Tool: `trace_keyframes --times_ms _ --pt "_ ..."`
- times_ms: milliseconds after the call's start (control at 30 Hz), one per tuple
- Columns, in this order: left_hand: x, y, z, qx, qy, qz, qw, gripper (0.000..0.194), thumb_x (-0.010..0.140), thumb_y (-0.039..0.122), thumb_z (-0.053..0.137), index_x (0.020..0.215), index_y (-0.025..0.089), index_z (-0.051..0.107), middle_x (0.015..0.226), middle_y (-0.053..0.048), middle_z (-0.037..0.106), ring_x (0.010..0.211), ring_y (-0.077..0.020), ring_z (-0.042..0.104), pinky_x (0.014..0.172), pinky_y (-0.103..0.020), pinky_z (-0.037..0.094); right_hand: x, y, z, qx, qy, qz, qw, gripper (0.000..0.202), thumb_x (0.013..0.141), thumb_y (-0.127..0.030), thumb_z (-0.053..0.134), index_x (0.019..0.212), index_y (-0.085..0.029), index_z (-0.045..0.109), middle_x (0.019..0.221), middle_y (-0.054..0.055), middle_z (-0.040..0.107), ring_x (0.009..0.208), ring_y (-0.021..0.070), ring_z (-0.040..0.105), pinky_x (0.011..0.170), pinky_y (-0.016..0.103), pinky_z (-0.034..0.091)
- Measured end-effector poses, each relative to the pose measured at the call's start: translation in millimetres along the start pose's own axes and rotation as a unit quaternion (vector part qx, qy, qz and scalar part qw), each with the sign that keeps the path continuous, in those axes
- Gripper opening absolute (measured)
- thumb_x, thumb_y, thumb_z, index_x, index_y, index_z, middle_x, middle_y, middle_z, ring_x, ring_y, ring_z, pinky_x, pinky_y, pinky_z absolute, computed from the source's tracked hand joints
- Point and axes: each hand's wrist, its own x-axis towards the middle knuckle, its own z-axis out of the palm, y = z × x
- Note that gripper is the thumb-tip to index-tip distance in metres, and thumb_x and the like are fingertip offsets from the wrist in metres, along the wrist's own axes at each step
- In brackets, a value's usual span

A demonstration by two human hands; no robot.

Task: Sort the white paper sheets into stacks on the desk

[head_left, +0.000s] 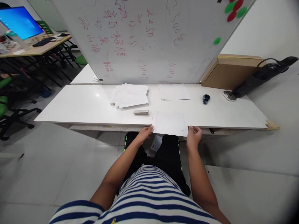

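A white sheet of paper [170, 122] lies partly on the white desk [84, 102], its near edge reaching past the desk's front edge. My left hand [145, 133] pinches the sheet's near left corner between thumb and fingers. At the near right corner, my right hand [194, 136] has its fingers closed on the paper's edge. Just beyond the sheet, to the left, rests a stapler [141, 112]. Behind it is an untidy stack of papers [132, 95], with a small metal object sticking out at its left side. A smaller, neater pile of papers [174, 91] lies farther back on the right.
A whiteboard [149, 40] with red writing and round magnets rises along the desk's back. On the right are a wristwatch [206, 99], a computer mouse [229, 95], a dark bottle-like object [257, 77] and a cardboard box [230, 71]. A monitor [21, 21] stands far left.
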Motion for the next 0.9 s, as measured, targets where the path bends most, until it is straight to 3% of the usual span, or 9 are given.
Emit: trace_keyframes --times_ms 67,133,233,433,567,667,767,900 --pt "9.9 2.2 6.6 -0.042 -0.002 0.003 0.999 0.052 0.067 0.064 0.066 0.085 0.015 0.065 0.095 -0.010 0.065 0.083 -0.0190 0.058 0.064 -0.026 0.046 2.4 3.2 -2.2 0.061 -0.103 0.113 0.986 0.046 0.074 -0.050 0.059 0.106 -0.016 0.059 0.105 0.010 0.065 0.095 0.0228 0.062 0.082 0.036 0.052" --pt "14.9 1.6 13.8 -0.069 0.011 0.009 0.998 0.049 0.065 0.061 0.069 0.079 0.015 0.062 0.086 -0.007 0.062 0.076 -0.0155 0.055 0.062 -0.025 0.045 5.2 1.3 -6.2 0.111 -0.209 0.165 0.957 0.041 0.068 -0.049 0.067 0.094 -0.017 0.064 0.092 0.007 0.069 0.083 0.0220 0.065 0.067 0.032 0.054" --pt "11.9 -8.2 18.1 -0.091 0.013 0.023 0.996 0.044 0.064 0.057 0.071 0.076 0.016 0.059 0.077 -0.002 0.059 0.070 -0.0125 0.052 0.060 -0.023 0.044 7.4 -5.8 -16.6 0.156 -0.288 0.171 0.929 0.035 0.062 -0.042 0.074 0.088 -0.019 0.067 0.082 0.003 0.072 0.074 0.0199 0.066 0.059 0.028 0.053" --pt "-21.4 -38.3 4.6 -0.055 -0.047 0.025 0.997 0.040 0.067 0.052 0.070 0.074 0.015 0.059 0.073 -0.001 0.060 0.067 -0.0114 0.053 0.061 -0.022 0.040 1.1 -8.5 -35.8 0.143 -0.398 0.172 0.890 0.042 0.063 -0.039 0.079 0.099 -0.020 0.067 0.090 0.004 0.074 0.077 0.0205 0.069 0.069 0.030 0.055" --pt "-41.8 -44.1 1.9 -0.015 -0.087 0.035 0.995 0.037 0.071 0.052 0.067 0.074 0.015 0.063 0.071 -0.001 0.061 0.067 -0.0126 0.054 0.062 -0.024 0.040 -10.1 -6.1 -30.0 0.156 -0.429 0.178 0.872 0.049 0.061 -0.040 0.081 0.104 -0.020 0.067 0.099 0.007 0.073 0.083 0.0228 0.069 0.074 0.034 0.055" --pt "-43.5 -40.3 4.7 0.017 -0.115 0.050 0.992 0.037 0.069 0.050 0.070 0.078 0.014 0.068 0.075 -0.004 0.066 0.071 -0.0170 0.059 0.065 -0.027 0.044 -16.6 -9.3 -23.5 0.135 -0.417 0.134 0.889 0.050 0.061 -0.042 0.081 0.103 -0.018 0.068 0.098 0.007 0.073 0.084 0.0237 0.068 0.075 0.035 0.054" --pt "-37.2 -30.4 8.4 0.007 -0.114 0.071 0.991 0.039 0.070 0.047 0.071 0.091 0.015 0.070 0.092 -0.008 0.070 0.084 -0.0223 0.063 0.075 -0.032 0.048 -20.5 -19.6 -24.8 0.075 -0.408 0.066 0.908 0.048 0.064 -0.045 0.078 0.103 -0.018 0.069 0.099 0.006 0.073 0.085 0.0248 0.068 0.077 0.038 0.054" --pt "-33.9 -5.1 12.6 -0.026 -0.090 0.110 0.989 0.046 0.072 0.046 0.071 0.105 0.014 0.068 0.111 -0.012 0.068 0.102 -0.0288 0.061 0.088 -0.040 0.047 -23.7 -44.9 -37.3 0.052 -0.433 -0.008 0.900 0.041 0.067 -0.046 0.076 0.096 -0.018 0.072 0.097 0.006 0.073 0.091 0.0270 0.066 0.082 0.040 0.052"
